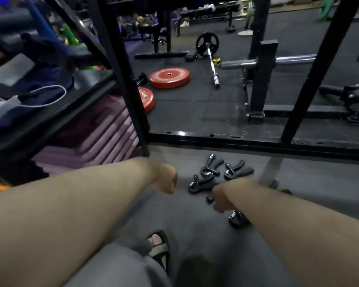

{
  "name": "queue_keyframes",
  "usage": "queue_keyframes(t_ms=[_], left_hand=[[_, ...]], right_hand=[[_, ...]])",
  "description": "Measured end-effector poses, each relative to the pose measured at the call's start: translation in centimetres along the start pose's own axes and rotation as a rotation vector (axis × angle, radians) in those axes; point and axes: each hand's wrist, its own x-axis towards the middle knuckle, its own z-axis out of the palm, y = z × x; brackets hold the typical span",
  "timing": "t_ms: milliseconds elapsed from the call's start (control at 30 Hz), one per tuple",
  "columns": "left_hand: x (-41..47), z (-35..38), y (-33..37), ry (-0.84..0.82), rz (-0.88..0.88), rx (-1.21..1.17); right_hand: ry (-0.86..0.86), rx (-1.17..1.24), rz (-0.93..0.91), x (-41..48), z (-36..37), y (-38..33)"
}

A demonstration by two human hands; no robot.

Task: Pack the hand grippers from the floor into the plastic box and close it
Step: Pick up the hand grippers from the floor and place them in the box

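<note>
Head view says you have barely begun: your right hand (221, 200) seems to curl its fingers round one hand gripper (237, 218), your left hand (166, 180) is too blurred to tell, the other hand grippers (207, 176) lie clustered on the floor (309, 183) just beyond, and no plastic box shows.

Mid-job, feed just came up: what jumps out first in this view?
Two bare forearms fill the foreground, left hand and right hand at a cluster of black grippers on the grey floor, centre. Beyond the black rack, two red plates stand out at centre-left, a barbell behind them. No box is in view.
</note>
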Motion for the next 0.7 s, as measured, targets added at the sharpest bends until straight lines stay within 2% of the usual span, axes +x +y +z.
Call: queue_keyframes(t_ms=[67,200,300,400,500,700], left_hand=[[0.6,0.3,-1.1,0.031,-0.002,-0.044],[2.8,-0.9,-2.1,-0.023,0.009,-0.011],[5.1,-2.3,-1.4,0.017,0.003,-0.021],[8.4,-2.3,-0.6,0.033,-0.003,-0.057],[11.1,-1.8,-0.2,-0.09,0.03,-0.009],[14.8,-4.5,-2.4,-0.089,0.012,0.107]], right_hand=[[0.037,0.034,-0.037,1.2,-0.9,-1.3],[0.052,0.141,-0.094,3.9,-2.9,-2.0],[0.101,0.344,-0.127,5.7,-2.3,-1.0],[0.138,0.296,-0.098,7.4,0.5,0.5],[0.043,0.283,-0.06,9.1,3.4,2.6],[0.108,0.337,-0.009,13.1,1.1,5.7]])
